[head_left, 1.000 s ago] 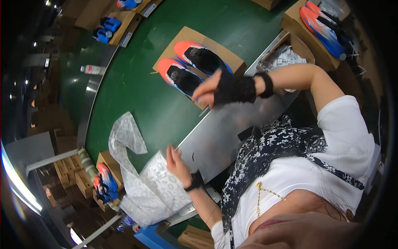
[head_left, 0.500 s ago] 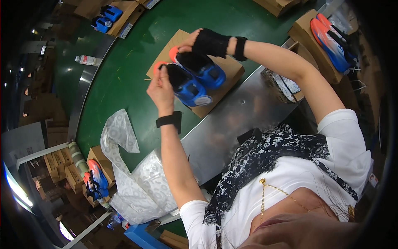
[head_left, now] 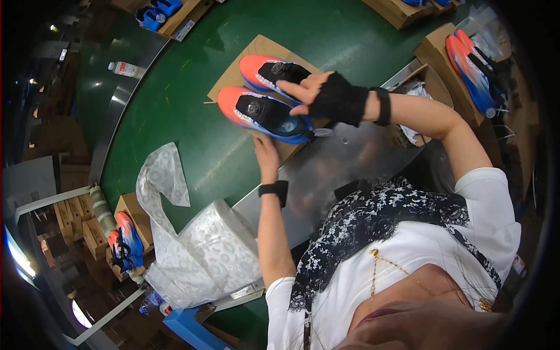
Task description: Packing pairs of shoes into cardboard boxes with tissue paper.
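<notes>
Shoes (head_left: 262, 114), orange at the toe and blue at the heel, lay side by side on a flat box (head_left: 261, 45) on the green table (head_left: 192, 105). Nearest was the person's patterned apron (head_left: 373, 219), with the steel ledge (head_left: 318, 181) just beyond it and pale wrap (head_left: 207, 256) to the left. Past the ledge, the left hand (head_left: 266, 157) reached to the near shoe's side, its fingers extended and close together; whether the tips pressed on shoe or box could not be told. The right hand (head_left: 321, 94), in a black glove (head_left: 345, 102), hung over the shoes with forefinger and thumb spread apart; its other fingers were partly hidden. To the right stood a bin (head_left: 438, 87) of paper (head_left: 416, 90) and, farther, a carton (head_left: 434, 46) bearing another pair (head_left: 469, 70). Far left were a bottle (head_left: 124, 69) and blue shoes (head_left: 151, 18).
</notes>
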The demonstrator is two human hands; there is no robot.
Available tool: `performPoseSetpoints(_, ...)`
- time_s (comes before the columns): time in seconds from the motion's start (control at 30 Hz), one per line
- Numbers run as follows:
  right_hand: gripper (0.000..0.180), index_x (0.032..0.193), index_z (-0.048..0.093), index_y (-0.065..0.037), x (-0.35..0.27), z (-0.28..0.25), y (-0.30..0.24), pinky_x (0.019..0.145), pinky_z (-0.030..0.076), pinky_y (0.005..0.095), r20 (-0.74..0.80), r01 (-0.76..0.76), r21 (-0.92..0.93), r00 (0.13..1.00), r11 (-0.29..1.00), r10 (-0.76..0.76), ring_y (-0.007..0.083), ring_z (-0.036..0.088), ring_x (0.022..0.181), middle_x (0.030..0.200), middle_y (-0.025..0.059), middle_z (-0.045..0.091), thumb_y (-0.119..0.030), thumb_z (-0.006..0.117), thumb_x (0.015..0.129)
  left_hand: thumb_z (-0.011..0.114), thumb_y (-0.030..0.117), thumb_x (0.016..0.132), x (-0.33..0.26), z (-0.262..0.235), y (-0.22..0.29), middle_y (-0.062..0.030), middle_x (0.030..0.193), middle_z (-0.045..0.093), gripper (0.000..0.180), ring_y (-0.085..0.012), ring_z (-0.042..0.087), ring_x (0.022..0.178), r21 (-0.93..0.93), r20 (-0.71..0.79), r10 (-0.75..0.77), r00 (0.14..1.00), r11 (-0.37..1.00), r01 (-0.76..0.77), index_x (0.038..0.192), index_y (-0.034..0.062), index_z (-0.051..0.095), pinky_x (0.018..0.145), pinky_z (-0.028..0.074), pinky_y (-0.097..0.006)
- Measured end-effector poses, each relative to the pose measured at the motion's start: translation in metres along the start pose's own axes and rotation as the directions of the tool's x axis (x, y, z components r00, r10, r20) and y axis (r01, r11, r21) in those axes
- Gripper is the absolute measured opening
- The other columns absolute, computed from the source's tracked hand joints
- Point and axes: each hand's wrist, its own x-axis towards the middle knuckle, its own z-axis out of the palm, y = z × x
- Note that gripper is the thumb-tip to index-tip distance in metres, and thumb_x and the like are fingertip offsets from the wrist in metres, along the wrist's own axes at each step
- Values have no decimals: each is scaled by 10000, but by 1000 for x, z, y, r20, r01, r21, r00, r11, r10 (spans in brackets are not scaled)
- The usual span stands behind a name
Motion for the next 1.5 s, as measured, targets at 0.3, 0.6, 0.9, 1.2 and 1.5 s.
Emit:
performPoseSetpoints(0.3,435,1145,447,-210,-28,16,9,605,442,395,177,125,216,970,968,-165,295,573,658,696,152,558,-205,520,717,395,351,856,-2,-15,-13,-191,944,573,440,-316,544,865,89,-111,298,948,953,-289,1015,-48,490,745,402,-380)
performPoseSetpoints(0.6,386,1087,495,-182,-144,34,-10,506,397,345,221,557,272,757,784,-615,238,562,574,605,82,542,-275,526,714,486,353,834,5,-88,50,-93,729,578,409,-109,522,635,-210,-85,-18,996,978,0,844,-48,563,538,412,-234)
performPoseSetpoints(0.9,414,984,472,-60,-94,24,5,639,415,370,-276,-105,287,943,952,188,296,514,771,821,153,501,-134,618,604,499,320,829,13,-8,165,-61,581,564,402,-98,495,479,42,132,264,956,962,-271,1038,-19,549,443,389,-226)
performPoseSetpoints(1.2,862,1305,199,-110,-57,22,33,912,354,370,-227,-140,709,883,691,412,337,419,1071,1168,182,413,-54,602,546,449,222,830,3,33,181,-202,866,567,330,-344,536,761,560,101,624,775,608,-563,1079,22,532,663,427,-386)
performPoseSetpoints(1.5,686,1288,241,-87,-87,-39,108,483,462,243,-52,-29,994,700,102,713,122,529,631,782,107,547,-96,601,705,427,298,843,-27,-57,83,-189,1020,540,425,-253,543,848,252,17,-346,938,909,330,1117,-22,479,733,425,-337)
